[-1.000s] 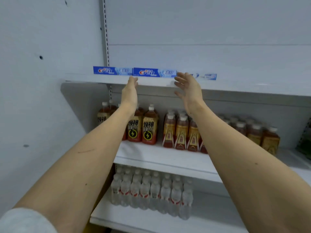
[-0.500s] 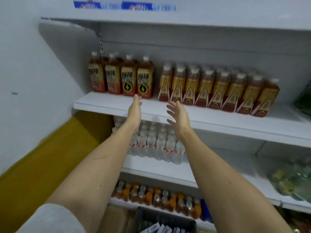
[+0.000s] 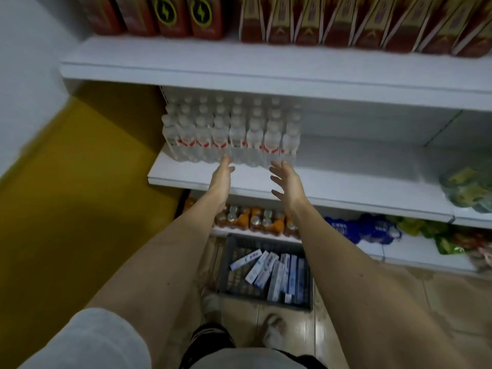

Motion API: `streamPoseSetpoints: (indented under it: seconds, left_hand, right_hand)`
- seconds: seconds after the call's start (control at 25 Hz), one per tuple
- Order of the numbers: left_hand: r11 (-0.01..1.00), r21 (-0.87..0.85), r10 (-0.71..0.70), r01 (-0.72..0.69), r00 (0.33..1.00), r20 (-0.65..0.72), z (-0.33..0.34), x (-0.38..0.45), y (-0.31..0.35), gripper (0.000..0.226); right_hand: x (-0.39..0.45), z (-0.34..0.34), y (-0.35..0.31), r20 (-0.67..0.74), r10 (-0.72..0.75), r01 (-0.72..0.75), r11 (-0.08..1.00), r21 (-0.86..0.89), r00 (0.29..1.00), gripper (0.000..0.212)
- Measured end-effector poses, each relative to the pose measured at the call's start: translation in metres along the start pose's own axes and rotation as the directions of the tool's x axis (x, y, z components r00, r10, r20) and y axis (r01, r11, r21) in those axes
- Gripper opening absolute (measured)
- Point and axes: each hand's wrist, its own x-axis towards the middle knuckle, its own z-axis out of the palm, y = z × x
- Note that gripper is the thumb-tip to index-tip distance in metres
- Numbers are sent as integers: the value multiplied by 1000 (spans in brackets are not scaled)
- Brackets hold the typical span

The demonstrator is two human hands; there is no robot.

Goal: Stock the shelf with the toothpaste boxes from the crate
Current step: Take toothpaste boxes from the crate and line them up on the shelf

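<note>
Both hands, left hand (image 3: 222,174) and right hand (image 3: 287,179), hang open and empty; the crate (image 3: 226,272) of toothpaste boxes (image 3: 269,270) sits at six o'clock beneath them, its top unobstructed.

the right forearm hides the crate's (image 3: 226,265) right wall; top-shelf bottles (image 3: 346,20) are cropped.

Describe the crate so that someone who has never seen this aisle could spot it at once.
Start at the white shelving unit and drop to the tiled floor in front of its lowest shelf. There, just beyond the person's feet, sits the dark grey crate with lattice walls. It alone stands on the floor, and it holds blue-and-white toothpaste boxes, some lying loose, some standing packed on the right.
</note>
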Motion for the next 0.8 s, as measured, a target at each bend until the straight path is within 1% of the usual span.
streamPoseSetpoints:
  seconds: [0.08, 0.16, 0.24, 0.4, 0.56, 0.68, 0.8]
  left_hand:
    - [998, 44, -56, 53, 997, 59, 6, 6, -30, 63]
    - [992, 77, -109, 101, 988, 106, 14, 19, -64, 65]
    - [988, 75, -141, 134, 983, 114, 20, 26, -101, 65]
    - [949, 170, -289, 267, 949, 124, 51, 36, -193, 60]
    - [851, 315, -487, 419, 854, 180, 94, 54, -270, 62]
    - [802, 342, -564, 489, 809, 167, 132, 79, -330, 58]
    - [755, 381, -626, 534, 761, 172, 172, 107, -401, 53]
  right_hand:
    - [4, -8, 33, -8, 50, -51, 999, -7, 999, 51]
    - [14, -18, 73, -16, 124, -123, 991, 43, 992, 53]
    - [14, -24, 111, -33, 183, -179, 980, 87, 983, 53]
    - [12, -40, 204, -107, 384, -366, 918, 151, 917, 51]
    - [20, -70, 281, -135, 519, -482, 844, 235, 844, 50]
    - [41, -102, 333, -176, 543, -486, 826, 285, 821, 48]
    - [69, -134, 404, -289, 574, -497, 814, 300, 766, 43]
